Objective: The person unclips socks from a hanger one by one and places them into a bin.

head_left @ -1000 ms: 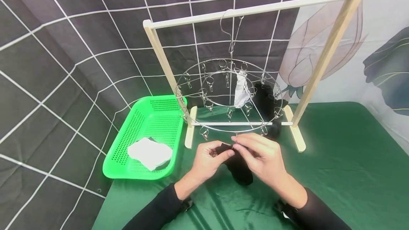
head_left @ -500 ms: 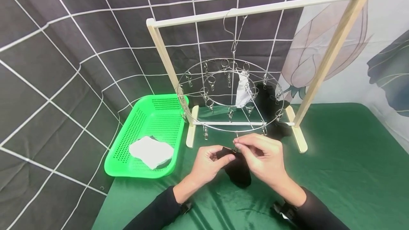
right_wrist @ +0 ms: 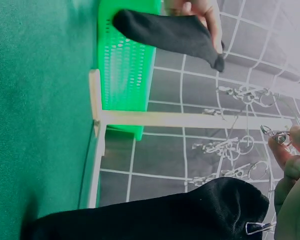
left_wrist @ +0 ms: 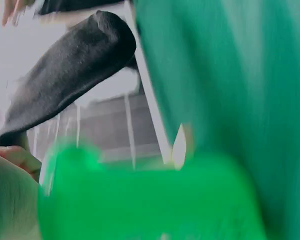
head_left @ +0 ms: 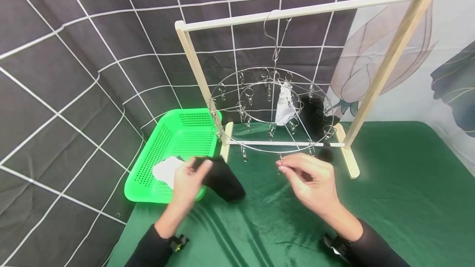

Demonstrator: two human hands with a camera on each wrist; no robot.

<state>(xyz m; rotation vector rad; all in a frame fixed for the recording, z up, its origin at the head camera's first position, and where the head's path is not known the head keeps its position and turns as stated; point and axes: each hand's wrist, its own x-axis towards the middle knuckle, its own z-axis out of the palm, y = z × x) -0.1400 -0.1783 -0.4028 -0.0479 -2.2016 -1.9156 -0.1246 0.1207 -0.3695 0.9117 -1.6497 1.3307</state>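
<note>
My left hand holds a black sock by one end, over the right edge of the green basket. In the left wrist view the same sock stretches out from the fingertips. My right hand pinches a metal clip at the front of the round wire hanger. Nothing hangs from this clip. A white sock and black socks hang at the hanger's back and right. One black sock shows close up in the right wrist view, held by a clip.
A wooden rack carries the hanger by its hook. White cloth lies in the basket, partly hidden by the left hand. Several clips dangle around both rings. Green cloth covers the table, and a dark gridded backdrop stands behind.
The left hand has pulled the black sock away from the front clip and moved left to the basket. My right hand still pinches the clip in nearly the same place.
</note>
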